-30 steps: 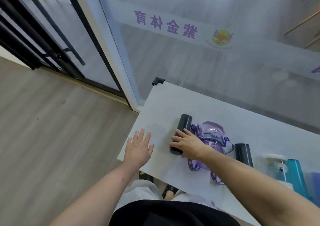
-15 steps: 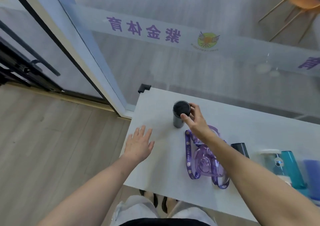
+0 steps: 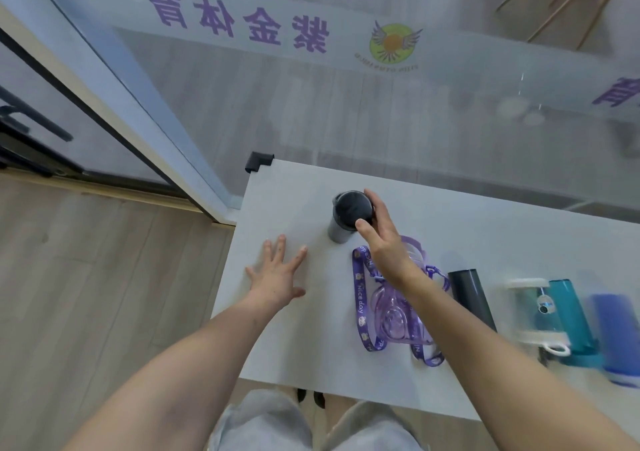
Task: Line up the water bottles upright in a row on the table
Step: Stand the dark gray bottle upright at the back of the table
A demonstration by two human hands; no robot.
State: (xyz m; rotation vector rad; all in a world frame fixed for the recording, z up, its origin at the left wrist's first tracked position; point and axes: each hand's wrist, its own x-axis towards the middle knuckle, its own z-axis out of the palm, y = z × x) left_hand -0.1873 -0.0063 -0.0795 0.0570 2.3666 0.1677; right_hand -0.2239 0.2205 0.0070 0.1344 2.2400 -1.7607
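A dark grey bottle (image 3: 346, 220) stands upright near the table's (image 3: 485, 243) far left corner. My right hand (image 3: 381, 239) grips its black cap from the right side. My left hand (image 3: 277, 276) rests flat and spread on the table's left edge. A clear purple bottle (image 3: 398, 319) with a purple strap lies on its side, partly under my right forearm. To its right lie a second dark grey bottle (image 3: 472, 295), a clear bottle with white caps (image 3: 535, 308), a teal bottle (image 3: 571, 315) and a blue bottle (image 3: 614, 333).
A glass wall with purple lettering (image 3: 239, 18) runs along the table's far edge. A black corner guard (image 3: 258, 160) caps the far left corner. Wooden floor (image 3: 86, 277) lies left of the table. My knees (image 3: 311, 426) show below the near edge.
One second ago the dark grey bottle lay on its side under my right hand. It now stands upright, farther back on the table, with my fingers on its cap. My left hand stayed put.
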